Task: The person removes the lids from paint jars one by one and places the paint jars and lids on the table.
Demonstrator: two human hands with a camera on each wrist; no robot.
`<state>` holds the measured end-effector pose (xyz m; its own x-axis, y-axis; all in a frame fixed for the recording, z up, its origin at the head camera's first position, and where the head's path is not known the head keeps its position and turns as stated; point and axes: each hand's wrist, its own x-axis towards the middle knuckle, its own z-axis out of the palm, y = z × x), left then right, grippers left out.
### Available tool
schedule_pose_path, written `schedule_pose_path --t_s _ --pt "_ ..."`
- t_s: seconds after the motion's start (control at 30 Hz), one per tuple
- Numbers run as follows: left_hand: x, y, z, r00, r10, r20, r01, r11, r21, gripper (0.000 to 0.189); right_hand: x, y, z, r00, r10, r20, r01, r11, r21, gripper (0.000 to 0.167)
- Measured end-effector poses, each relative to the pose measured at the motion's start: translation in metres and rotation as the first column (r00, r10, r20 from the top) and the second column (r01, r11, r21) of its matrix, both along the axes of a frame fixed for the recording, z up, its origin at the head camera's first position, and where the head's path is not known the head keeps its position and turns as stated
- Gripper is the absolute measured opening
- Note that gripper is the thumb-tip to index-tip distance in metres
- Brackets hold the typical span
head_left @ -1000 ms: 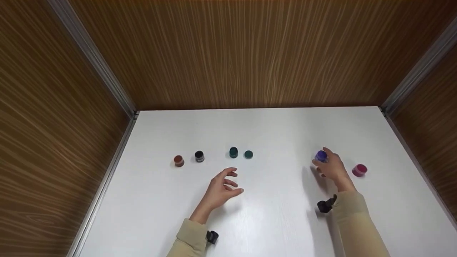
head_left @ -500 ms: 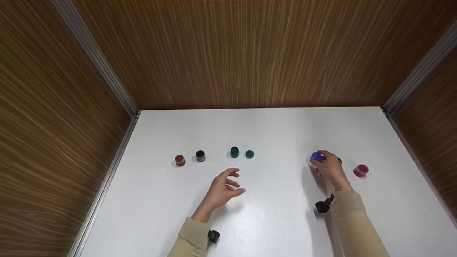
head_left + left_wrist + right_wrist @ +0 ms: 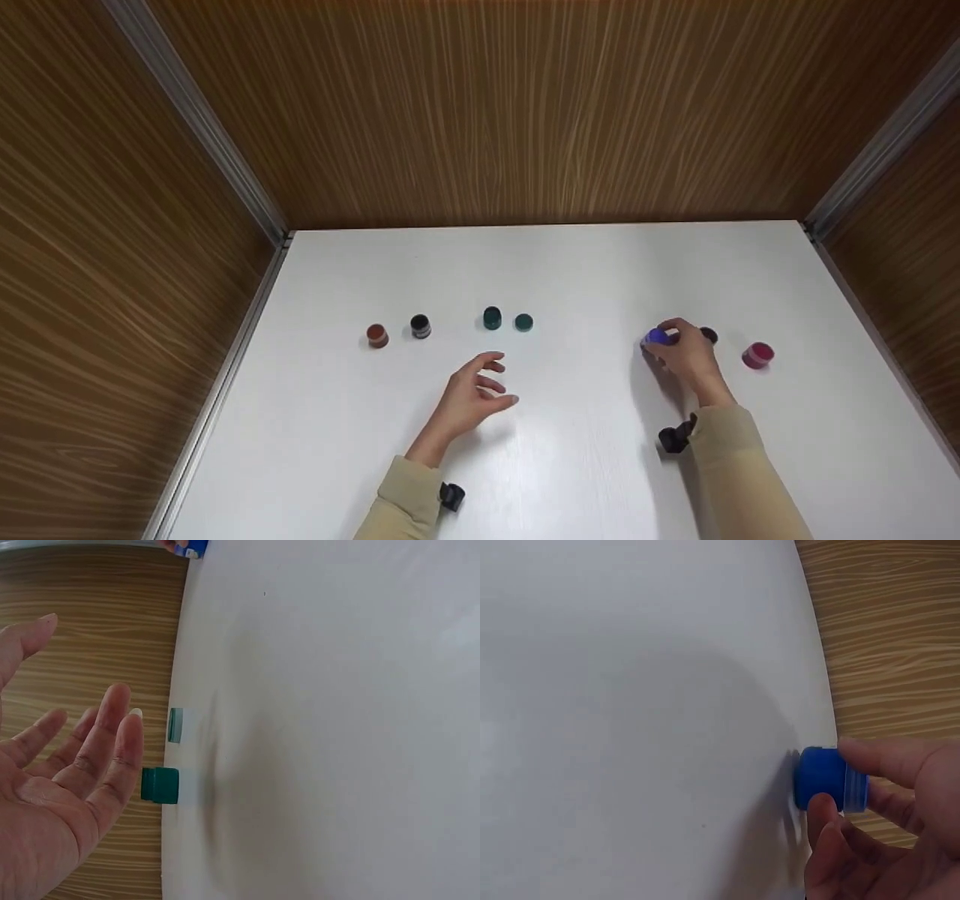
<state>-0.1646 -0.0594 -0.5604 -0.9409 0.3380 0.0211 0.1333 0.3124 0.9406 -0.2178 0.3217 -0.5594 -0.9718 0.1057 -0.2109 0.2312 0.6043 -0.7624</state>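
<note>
My right hand (image 3: 691, 356) pinches a small blue paint jar (image 3: 823, 778) between thumb and fingers. The jar is upright and its base is close to the table; I cannot tell whether it touches. Just right of the hand sits a dark round jar or lid (image 3: 709, 335), partly hidden by it. My left hand (image 3: 466, 397) hovers over the table with relaxed, spread fingers and holds nothing. Beyond it stand an uncapped green paint jar (image 3: 492, 319) and, to its right, a flat green lid (image 3: 523, 322) lying on the table.
On the white table (image 3: 570, 270), a red-brown jar (image 3: 377, 336) and a black jar (image 3: 421, 326) stand at left. A crimson jar (image 3: 758, 355) stands at far right. Wood-grain panels (image 3: 480, 112) enclose the back and sides.
My right hand has moved left and slightly nearer with the blue jar, lowering it towards the table. This uncovers the dark round thing behind the hand. My left hand stays nearly still.
</note>
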Motion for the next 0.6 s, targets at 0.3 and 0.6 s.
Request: schedule_pose_path --t_s 0.3,0.6 --pt "0.001 0.015 -0.001 1.000 -0.029 -0.012 0.029 1.000 0.008 0.066 0.011 -0.012 0.001 1.000 0.020 0.006 -0.018 0.984 -0.176 0.048" --pt "0.001 0.030 0.001 0.998 -0.030 -0.056 0.031 0.999 0.024 0.064 0.023 -0.037 0.011 0.993 0.116 -0.006 -0.111 0.934 -0.339 0.050"
